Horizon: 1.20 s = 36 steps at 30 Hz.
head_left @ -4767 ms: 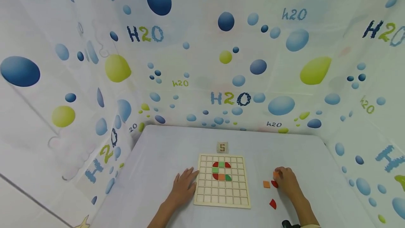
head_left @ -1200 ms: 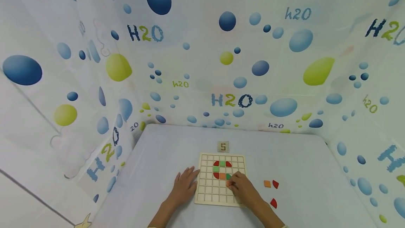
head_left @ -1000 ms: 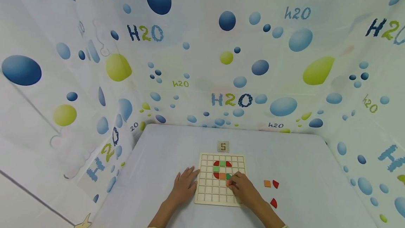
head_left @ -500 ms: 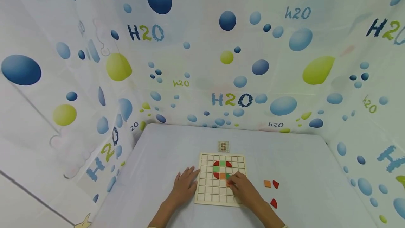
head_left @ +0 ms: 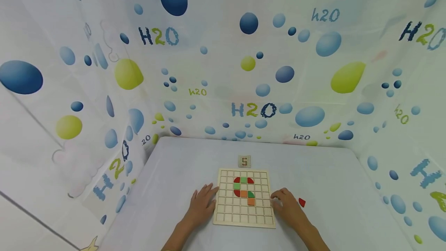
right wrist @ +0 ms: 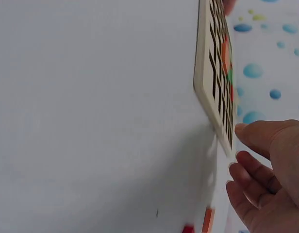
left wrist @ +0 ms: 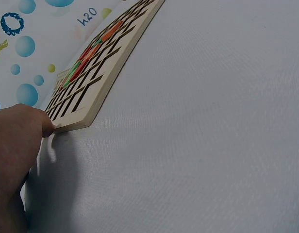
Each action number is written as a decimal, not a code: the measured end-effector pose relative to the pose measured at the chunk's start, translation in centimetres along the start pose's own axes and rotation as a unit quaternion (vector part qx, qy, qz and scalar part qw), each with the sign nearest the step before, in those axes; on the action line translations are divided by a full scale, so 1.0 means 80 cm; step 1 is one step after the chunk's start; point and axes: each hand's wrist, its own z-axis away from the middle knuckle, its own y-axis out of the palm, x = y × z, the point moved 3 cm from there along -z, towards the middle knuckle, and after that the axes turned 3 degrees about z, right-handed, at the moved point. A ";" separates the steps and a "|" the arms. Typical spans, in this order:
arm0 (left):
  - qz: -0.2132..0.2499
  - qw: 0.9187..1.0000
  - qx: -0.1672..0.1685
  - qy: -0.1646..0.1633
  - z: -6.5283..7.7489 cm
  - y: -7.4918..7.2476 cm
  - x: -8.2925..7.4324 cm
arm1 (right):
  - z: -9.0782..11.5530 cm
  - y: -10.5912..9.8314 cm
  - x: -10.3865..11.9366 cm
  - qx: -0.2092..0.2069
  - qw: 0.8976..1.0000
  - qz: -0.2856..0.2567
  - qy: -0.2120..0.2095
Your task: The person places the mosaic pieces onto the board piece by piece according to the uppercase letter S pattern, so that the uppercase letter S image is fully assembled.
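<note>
A pale wooden grid board point(head_left: 228, 217) lies on the white table. Red quarter-circle, light green, orange and dark green tiles form a curved figure in its cells. The lowest tile of the figure is an orange square point(head_left: 251, 202). My left hand point(head_left: 201, 207) rests at the board's left edge with fingers spread; in the left wrist view the thumb meets the corner. My right hand point(head_left: 286, 206), loosely bent and holding nothing, is just off the board's right edge. Beyond it lies a red quarter-circle tile point(head_left: 302, 202); a loose orange tile point(right wrist: 207, 221) is mostly hidden from the head view.
A small card point(head_left: 244, 161) with an S-like figure on a grid lies behind the board. The right forearm covers the spot where another red tile lay. A white curtain point(head_left: 216, 69) printed with drops and "H2O" rises behind the table and at both sides.
The right hand brought an orange square from the right-hand tiles to the board, let go of it in a cell below the dark green tile, and moved back right. The left hand stayed put.
</note>
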 end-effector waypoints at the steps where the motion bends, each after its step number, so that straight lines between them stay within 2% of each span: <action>1: -0.001 1.000 0.000 0.001 0.000 0.000 0.000 | 0.001 -0.005 -0.008 -0.007 1.000 0.006 0.004; 4: -0.001 1.000 0.000 0.002 -0.001 -0.001 0.000 | 0.005 -0.023 -0.033 -0.015 0.999 0.014 0.025; 9: 0.005 1.000 -0.006 0.003 -0.002 -0.002 -0.001 | 0.009 -0.053 -0.071 -0.011 0.995 0.051 0.084; 13: 0.003 1.000 -0.007 -0.002 -0.001 0.001 0.002 | 0.009 -0.062 -0.089 0.004 0.994 0.058 0.093; 19: 0.001 1.000 -0.019 0.009 -0.002 0.001 0.003 | 0.004 -0.061 -0.090 0.022 0.996 0.025 0.089; 28: 0.005 1.000 0.002 -0.008 -0.002 0.002 0.001 | -0.002 -0.064 -0.081 0.049 0.994 0.036 0.085; 32: 0.003 1.000 0.005 -0.013 -0.001 0.003 0.001 | -0.001 -0.067 -0.082 0.033 0.995 0.019 0.090; 36: 0.005 1.000 0.000 -0.011 0.000 0.001 0.000 | 0.002 -0.067 -0.090 0.002 0.995 -0.024 0.099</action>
